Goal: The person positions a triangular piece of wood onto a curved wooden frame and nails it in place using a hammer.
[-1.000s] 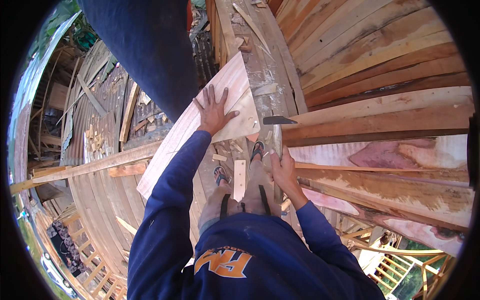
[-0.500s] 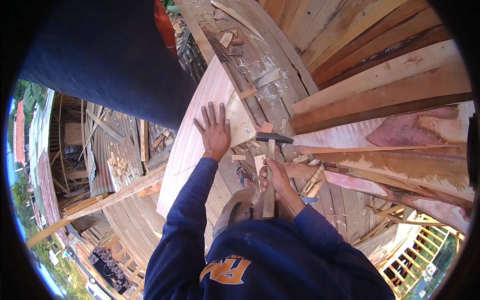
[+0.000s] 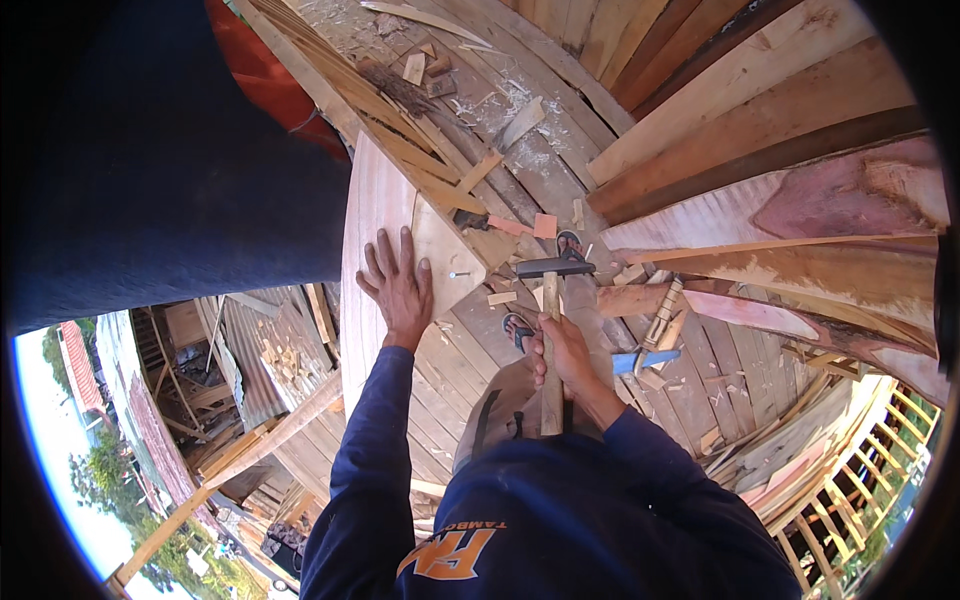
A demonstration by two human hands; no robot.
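My left hand point(image 3: 400, 298) lies flat with fingers spread on a wide, pale pinkish plank point(image 3: 372, 195). A nail point(image 3: 458, 275) sticks out of the plank's lighter corner piece point(image 3: 450, 245), to the right of the fingers. My right hand point(image 3: 566, 352) is wrapped round the wooden handle of a hammer point(image 3: 555, 268). The dark metal head points away from me, to the right of the nail and apart from it. The handle's lower end reaches close to my shirt.
Long planks point(image 3: 760, 130) lean at the right. A saw with a blue part point(image 3: 645, 361) lies on the board floor point(image 3: 705, 370) among wood scraps. My sandalled feet stand below the hammer. A large dark blue shape point(image 3: 180, 170) fills the upper left, beside a red cloth point(image 3: 265, 85).
The view has shifted, showing more of the floor and both feet. My left hand stays flat on the plank. My right hand still grips the hammer, its head apart from the nail.
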